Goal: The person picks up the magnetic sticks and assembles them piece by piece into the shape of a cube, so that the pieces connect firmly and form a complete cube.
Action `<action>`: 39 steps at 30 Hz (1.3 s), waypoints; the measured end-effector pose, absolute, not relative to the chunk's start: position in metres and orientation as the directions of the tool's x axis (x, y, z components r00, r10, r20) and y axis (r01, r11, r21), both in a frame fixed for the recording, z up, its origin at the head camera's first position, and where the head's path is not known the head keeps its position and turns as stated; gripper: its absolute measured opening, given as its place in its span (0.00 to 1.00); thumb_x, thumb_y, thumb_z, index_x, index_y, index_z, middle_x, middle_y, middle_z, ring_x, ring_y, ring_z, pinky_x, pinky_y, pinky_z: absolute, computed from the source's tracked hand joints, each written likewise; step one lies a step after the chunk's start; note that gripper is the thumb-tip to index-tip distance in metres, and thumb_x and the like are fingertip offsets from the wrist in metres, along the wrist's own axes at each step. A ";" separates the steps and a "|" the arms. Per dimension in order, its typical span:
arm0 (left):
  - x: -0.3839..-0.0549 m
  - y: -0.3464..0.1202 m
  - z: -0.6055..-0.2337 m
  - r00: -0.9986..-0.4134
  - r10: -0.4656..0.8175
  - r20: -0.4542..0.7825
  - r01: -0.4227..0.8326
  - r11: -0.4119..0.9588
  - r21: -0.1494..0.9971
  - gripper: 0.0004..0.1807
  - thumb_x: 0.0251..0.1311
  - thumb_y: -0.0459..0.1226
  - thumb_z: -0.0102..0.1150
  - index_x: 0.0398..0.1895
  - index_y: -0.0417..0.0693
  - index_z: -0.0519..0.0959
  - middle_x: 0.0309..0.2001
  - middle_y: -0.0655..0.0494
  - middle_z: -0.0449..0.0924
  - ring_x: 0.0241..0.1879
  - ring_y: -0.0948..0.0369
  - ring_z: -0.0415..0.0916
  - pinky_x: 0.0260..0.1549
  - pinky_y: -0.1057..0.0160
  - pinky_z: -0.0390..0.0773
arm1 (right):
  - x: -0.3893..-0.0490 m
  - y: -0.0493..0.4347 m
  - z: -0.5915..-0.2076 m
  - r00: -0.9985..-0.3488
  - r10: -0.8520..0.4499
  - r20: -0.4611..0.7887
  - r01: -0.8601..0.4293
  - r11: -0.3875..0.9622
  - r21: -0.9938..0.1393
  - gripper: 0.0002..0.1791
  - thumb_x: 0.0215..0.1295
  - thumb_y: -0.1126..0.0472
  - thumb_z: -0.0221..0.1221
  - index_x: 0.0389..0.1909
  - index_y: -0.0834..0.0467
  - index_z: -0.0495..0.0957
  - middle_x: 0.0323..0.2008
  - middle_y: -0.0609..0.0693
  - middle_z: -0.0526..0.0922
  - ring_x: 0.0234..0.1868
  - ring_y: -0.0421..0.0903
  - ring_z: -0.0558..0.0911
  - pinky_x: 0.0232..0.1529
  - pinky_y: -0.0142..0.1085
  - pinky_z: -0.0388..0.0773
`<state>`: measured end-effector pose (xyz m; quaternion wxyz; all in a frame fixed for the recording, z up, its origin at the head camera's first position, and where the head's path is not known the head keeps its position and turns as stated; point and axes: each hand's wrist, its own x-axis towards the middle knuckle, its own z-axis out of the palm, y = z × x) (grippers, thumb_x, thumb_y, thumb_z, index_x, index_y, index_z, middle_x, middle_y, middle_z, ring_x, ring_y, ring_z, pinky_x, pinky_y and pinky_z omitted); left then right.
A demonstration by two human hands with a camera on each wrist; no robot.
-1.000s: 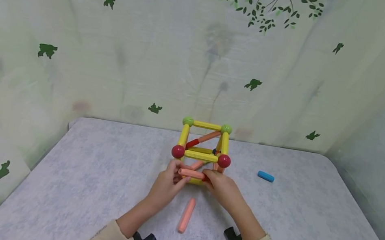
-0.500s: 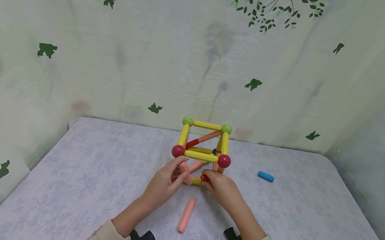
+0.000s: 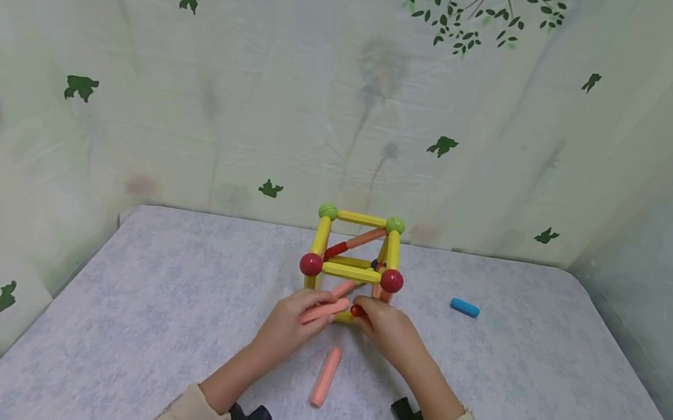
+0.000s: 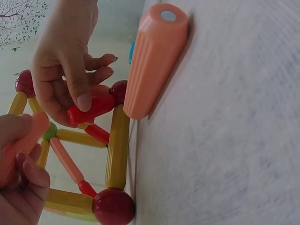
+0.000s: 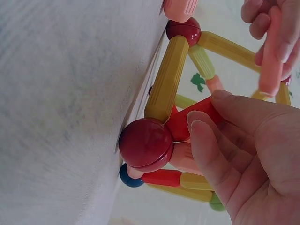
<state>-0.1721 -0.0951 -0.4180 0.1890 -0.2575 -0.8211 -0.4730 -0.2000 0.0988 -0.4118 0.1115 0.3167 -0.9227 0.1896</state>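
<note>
A frame of magnetic rods and balls stands upright on the table, with yellow rods (image 3: 352, 273), red balls (image 3: 311, 264) and green balls (image 3: 395, 226). My left hand (image 3: 284, 323) holds a loose salmon-pink rod (image 3: 324, 311) at the frame's front. In the right wrist view my right hand (image 5: 255, 154) pinches a short red rod (image 5: 194, 119) between thumb and finger. One end of that red rod touches a lower red ball (image 5: 146, 143); its other end is free. A gap separates the pink rod from the red one. My hands hide part of the frame's base in the head view.
Another salmon-pink rod (image 3: 326, 378) lies on the grey table (image 3: 165, 329) between my forearms. A short blue rod (image 3: 465, 308) lies to the right of the frame. Behind the table hangs a leaf-patterned curtain (image 3: 232, 80).
The pink rod in my left hand has come away from the red rod. It swung round in the fingers and now slants up to the right. My right hand has stayed in place.
</note>
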 end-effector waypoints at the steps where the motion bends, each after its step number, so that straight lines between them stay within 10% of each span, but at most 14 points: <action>1: -0.173 -0.095 -0.418 -0.798 0.240 0.553 0.598 0.429 0.677 0.14 0.47 0.31 0.66 0.40 0.45 0.80 0.37 0.57 0.77 0.33 0.64 0.72 0.29 0.69 0.75 | -0.200 0.099 -0.412 -0.773 -0.543 0.327 -0.628 0.727 -0.278 0.08 0.55 0.62 0.62 0.37 0.55 0.76 0.29 0.43 0.78 0.24 0.36 0.72 0.29 0.28 0.74; 9: -0.179 -0.086 -0.417 -0.852 0.200 0.484 0.515 0.484 0.707 0.11 0.45 0.34 0.68 0.33 0.45 0.79 0.32 0.58 0.77 0.29 0.64 0.70 0.26 0.70 0.74 | -0.200 0.100 -0.412 -0.766 -0.550 0.333 -0.636 0.724 -0.269 0.09 0.55 0.60 0.62 0.37 0.54 0.76 0.30 0.42 0.78 0.25 0.36 0.72 0.30 0.28 0.74; 21: -0.177 -0.088 -0.412 -0.865 0.217 0.452 0.501 0.376 0.779 0.23 0.48 0.31 0.65 0.49 0.45 0.70 0.40 0.50 0.79 0.35 0.63 0.78 0.31 0.70 0.76 | -0.199 0.098 -0.413 -0.748 -0.553 0.368 -0.662 0.669 -0.338 0.10 0.55 0.57 0.61 0.38 0.54 0.77 0.31 0.43 0.79 0.30 0.36 0.76 0.34 0.30 0.75; 31: -0.165 -0.107 -0.401 -0.737 0.233 0.634 0.570 0.718 0.399 0.30 0.42 0.35 0.71 0.50 0.43 0.69 0.21 0.61 0.71 0.15 0.69 0.66 0.14 0.75 0.67 | -0.200 0.093 -0.412 -0.752 -0.531 0.391 -0.646 0.711 -0.277 0.09 0.54 0.59 0.62 0.36 0.56 0.77 0.29 0.44 0.80 0.27 0.37 0.75 0.31 0.30 0.75; 39: -0.182 -0.114 -0.388 -0.741 0.219 0.635 0.501 0.810 0.305 0.43 0.40 0.46 0.71 0.61 0.45 0.62 0.32 0.53 0.67 0.20 0.63 0.61 0.10 0.73 0.60 | -0.199 0.088 -0.412 -0.757 -0.505 0.414 -0.619 0.757 -0.210 0.08 0.52 0.60 0.63 0.31 0.58 0.77 0.21 0.44 0.74 0.21 0.38 0.72 0.27 0.28 0.74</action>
